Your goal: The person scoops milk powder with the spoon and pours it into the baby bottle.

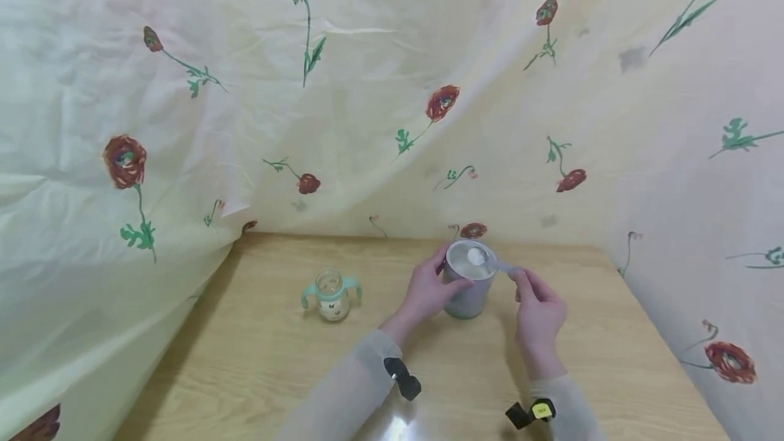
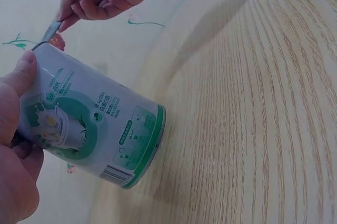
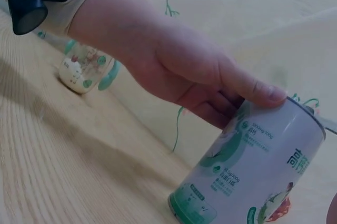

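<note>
A milk powder can point(image 1: 470, 299), white with a green printed label, stands upright at the back of the table. My left hand point(image 1: 431, 289) grips its side, with the thumb near the rim in the right wrist view. Between the fingertips of my right hand point(image 1: 540, 312) is the handle of a scoop point(image 1: 477, 256), whose bowl, heaped with white powder, is over the can's mouth. In the left wrist view only the scoop's handle point(image 2: 51, 30) shows above the rim. The powder inside the can is mostly hidden.
To the left of the can stands an uncapped baby bottle point(image 1: 333, 307) with two teal handles. The wooden table point(image 1: 257, 359) meets a hanging flowered cloth point(image 1: 355, 121) at its back and sides.
</note>
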### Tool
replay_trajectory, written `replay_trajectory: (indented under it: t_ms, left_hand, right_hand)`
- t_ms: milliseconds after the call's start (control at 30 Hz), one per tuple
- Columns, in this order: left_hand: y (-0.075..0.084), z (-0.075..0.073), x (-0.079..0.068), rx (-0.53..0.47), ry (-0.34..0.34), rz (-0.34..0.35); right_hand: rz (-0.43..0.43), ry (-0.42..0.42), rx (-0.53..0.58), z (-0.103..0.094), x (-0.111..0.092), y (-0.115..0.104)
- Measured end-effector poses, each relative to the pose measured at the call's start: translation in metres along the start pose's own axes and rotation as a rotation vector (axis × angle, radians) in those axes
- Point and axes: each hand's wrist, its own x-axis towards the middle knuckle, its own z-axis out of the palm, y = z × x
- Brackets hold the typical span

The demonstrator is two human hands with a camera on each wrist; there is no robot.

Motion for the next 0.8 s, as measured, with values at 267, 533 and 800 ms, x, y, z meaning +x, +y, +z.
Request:
replay_trajectory:
  t_ms: [267,533,800]
  left_hand:
    - [-0.0013,-0.0007,0.0002,-0.005,-0.001,0.032]
    - [-0.0018,0.0003,0.0011,-0.008,-0.004,0.009]
    - [-0.0012,-0.0011,0.0010,-0.020,-0.007,0.027]
  right_hand:
    - [0.024,0.003,0.002,-0.0024,0.0007,-0.0004]
    - [0.012,0.068,0.069,-0.0041,0.0059,0.0039]
    - [0.001,0.050,0.072,-0.0019,0.0042,0.0019]
